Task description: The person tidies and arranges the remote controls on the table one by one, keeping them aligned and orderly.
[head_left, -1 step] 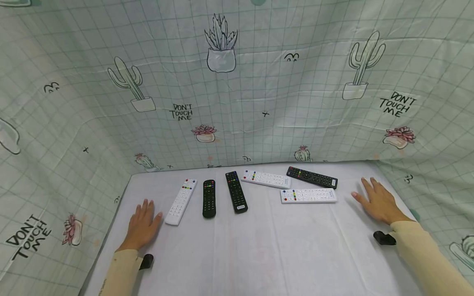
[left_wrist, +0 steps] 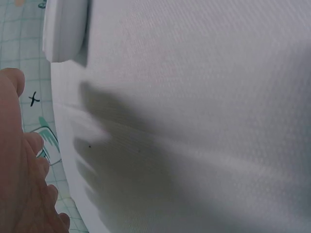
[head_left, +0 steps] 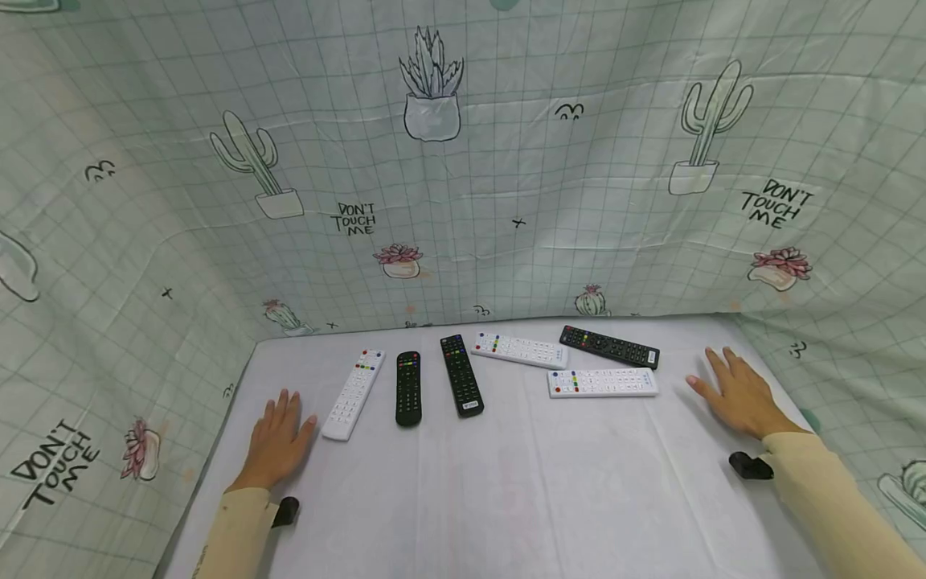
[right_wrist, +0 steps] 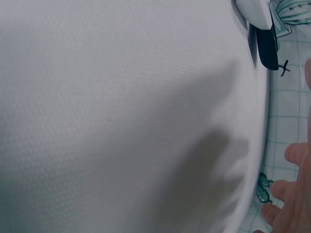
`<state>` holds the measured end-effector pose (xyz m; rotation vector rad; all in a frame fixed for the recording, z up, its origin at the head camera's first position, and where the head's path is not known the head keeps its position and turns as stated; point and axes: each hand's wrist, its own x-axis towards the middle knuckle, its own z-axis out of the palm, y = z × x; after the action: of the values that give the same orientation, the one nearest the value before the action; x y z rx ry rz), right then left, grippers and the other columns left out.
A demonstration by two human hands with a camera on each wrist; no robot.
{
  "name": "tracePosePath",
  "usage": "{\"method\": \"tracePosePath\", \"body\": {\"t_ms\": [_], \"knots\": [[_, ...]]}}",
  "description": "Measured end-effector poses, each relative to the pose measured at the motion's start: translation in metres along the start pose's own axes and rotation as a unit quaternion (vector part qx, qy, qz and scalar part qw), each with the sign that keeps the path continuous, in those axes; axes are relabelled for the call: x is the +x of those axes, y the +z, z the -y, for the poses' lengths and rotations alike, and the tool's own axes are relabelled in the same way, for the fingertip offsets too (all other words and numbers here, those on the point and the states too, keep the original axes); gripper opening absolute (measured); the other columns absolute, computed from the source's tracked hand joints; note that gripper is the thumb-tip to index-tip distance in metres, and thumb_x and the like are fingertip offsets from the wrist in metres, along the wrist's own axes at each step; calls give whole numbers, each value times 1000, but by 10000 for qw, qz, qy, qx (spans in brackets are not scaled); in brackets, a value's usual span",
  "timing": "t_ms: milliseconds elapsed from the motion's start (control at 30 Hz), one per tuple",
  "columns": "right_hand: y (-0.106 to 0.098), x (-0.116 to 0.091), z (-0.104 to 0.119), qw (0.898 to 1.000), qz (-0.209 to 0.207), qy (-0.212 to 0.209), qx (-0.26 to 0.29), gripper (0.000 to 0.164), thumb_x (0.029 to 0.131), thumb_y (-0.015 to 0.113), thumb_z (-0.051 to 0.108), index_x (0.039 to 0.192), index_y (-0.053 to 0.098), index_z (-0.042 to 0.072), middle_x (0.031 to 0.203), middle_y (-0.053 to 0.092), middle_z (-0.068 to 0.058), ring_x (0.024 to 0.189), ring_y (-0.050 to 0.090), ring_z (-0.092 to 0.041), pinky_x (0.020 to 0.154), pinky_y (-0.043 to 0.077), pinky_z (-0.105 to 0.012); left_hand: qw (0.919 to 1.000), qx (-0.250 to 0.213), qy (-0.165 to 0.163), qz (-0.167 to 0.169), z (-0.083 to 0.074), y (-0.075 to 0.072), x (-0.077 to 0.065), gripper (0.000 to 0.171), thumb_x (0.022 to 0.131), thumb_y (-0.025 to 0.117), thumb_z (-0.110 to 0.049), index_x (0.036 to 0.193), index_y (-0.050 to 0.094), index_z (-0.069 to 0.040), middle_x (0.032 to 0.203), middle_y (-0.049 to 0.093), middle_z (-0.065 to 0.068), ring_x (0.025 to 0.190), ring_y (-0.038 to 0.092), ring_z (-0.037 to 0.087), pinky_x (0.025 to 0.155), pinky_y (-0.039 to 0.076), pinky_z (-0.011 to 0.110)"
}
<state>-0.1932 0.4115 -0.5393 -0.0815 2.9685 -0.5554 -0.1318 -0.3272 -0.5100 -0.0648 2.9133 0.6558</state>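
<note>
My left hand (head_left: pixel 276 441) is palm down with straight fingers at the table's left side and holds nothing. Just right of its thumb lies a white remote control (head_left: pixel 354 395), slanted; its end also shows in the left wrist view. Over at the right, my right hand (head_left: pixel 742 395) is spread the same way, holding nothing. Nearest to it are a white remote (head_left: pixel 603 383) lying sideways and a black remote (head_left: pixel 610 346) behind that one. Between the hands lie a short black remote (head_left: pixel 408 389), a longer black remote (head_left: pixel 461 375) and another white remote (head_left: pixel 520 351).
A white cloth covers the table (head_left: pixel 506 490). Behind it and along both sides hangs a pale green checked curtain (head_left: pixel 506 177) printed with cacti. Each wrist carries a small black device, such as the left one (head_left: pixel 286 511).
</note>
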Motion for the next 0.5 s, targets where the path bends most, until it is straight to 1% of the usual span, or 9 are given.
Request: {"method": "tracePosePath", "body": {"t_ms": [167, 333, 500], "knots": [[0, -1, 1, 10000, 8, 13, 25, 92, 111, 35, 58, 159, 16, -18, 159, 7, -52, 144, 11, -72, 114, 11, -82, 10000, 23, 53, 0, 0, 0, 0, 74, 114, 40, -35, 160, 15, 18, 168, 2, 39, 154, -2, 61, 124, 0, 72], [1, -2, 0, 10000, 8, 7, 55, 91, 111, 35, 58, 159, 15, -17, 159, 7, -51, 143, 11, -73, 114, 12, -83, 10000, -5, 34, 38, 0, 0, -1, 75, 114, 39, -36, 160, 15, 18, 168, 2, 40, 154, -2, 61, 124, 0, 72], [3, -2, -2, 9999, 49, 11, 99, 90, 112, 36, 56, 159, 14, -17, 159, 7, -52, 143, 12, -72, 113, 12, -83, 10000, -76, 31, -11, -5, 1, -1, 73, 114, 40, -34, 161, 15, 16, 169, 2, 38, 155, -2, 59, 126, 0, 70]]}}
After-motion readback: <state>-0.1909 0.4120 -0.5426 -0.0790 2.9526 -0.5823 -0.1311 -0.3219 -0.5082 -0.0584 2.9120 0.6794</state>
